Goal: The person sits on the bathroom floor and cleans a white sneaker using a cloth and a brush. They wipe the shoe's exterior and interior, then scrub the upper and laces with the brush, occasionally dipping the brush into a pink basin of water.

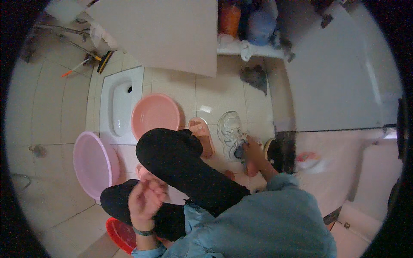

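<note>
A white sneaker [231, 131] with grey markings lies on the tiled floor, toe pointing away from me. My right hand [254, 155] reaches down to its heel opening and grips the shoe there, the fingertips partly hidden. Over my black-trousered knee, my left hand [147, 200] is raised, fingers curled in and nothing seen in them. A band circles that wrist. On my foot is a pink slipper [198, 129], just left of the sneaker. Beside my right wrist stands a dark shoe [272, 152] with a pale rim, partly covered.
A pink basin [155, 112] sits by a white squat toilet [112, 105]. Farther left a lilac basin [92, 165] leans on its side, and a red basin [120, 234] lies near my left arm. A cabinet door [159, 34] hangs above; a squeegee [103, 62] stands far left.
</note>
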### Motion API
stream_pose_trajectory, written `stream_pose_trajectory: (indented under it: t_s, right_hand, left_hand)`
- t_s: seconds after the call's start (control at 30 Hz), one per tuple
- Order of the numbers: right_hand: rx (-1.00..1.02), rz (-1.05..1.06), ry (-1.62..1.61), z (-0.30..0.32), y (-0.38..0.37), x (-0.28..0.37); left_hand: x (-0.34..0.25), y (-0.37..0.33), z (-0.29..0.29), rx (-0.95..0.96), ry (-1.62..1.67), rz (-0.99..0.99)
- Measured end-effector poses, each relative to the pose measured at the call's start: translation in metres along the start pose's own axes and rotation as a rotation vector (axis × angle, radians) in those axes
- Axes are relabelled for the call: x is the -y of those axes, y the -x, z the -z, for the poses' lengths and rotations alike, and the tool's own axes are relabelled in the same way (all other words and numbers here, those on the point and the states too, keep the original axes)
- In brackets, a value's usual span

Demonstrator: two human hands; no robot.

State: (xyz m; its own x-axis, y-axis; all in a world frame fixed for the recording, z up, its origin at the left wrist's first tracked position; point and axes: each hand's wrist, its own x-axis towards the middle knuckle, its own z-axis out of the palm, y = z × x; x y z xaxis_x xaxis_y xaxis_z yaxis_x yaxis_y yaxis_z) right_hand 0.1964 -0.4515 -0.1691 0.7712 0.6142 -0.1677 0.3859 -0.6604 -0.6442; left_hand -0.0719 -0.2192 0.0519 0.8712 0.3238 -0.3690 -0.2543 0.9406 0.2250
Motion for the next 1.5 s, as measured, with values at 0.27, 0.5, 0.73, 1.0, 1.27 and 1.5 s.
stream_pose_trajectory:
  t_s: [0.27, 0.5, 0.73, 1.0, 1.27, 1.5]
  right_hand:
    - [-0.271, 0.054, -0.527, 0.066, 0.028, 0.105]
    - [-0.315, 0.390, -0.825, 0.089, 0.018, 0.165]
    - [-0.378, 0.470, -0.858, 0.087, -0.014, 0.231]
    - [-0.244, 0.826, -1.035, 0.086, -0.014, 0.321]
    - [-0.050, 0.797, -0.703, 0.072, -0.003, 0.401]
    - [-0.124, 0.732, -0.705, 0.049, 0.008, 0.416]
  left_hand:
    - [0.103, -0.051, -0.037, 0.210, -0.341, 0.582]
    - [0.134, -0.085, -0.047, 0.166, -0.319, 0.213]
    - [0.102, -0.089, -0.102, 0.012, -0.574, -0.510]
    - [0.034, -0.059, -0.129, 0.235, -0.703, -1.013]
    - [-0.047, -0.043, -0.101, 0.361, -0.245, -0.972]
    - [-0.099, -0.029, -0.074, 0.399, -0.454, -0.746]
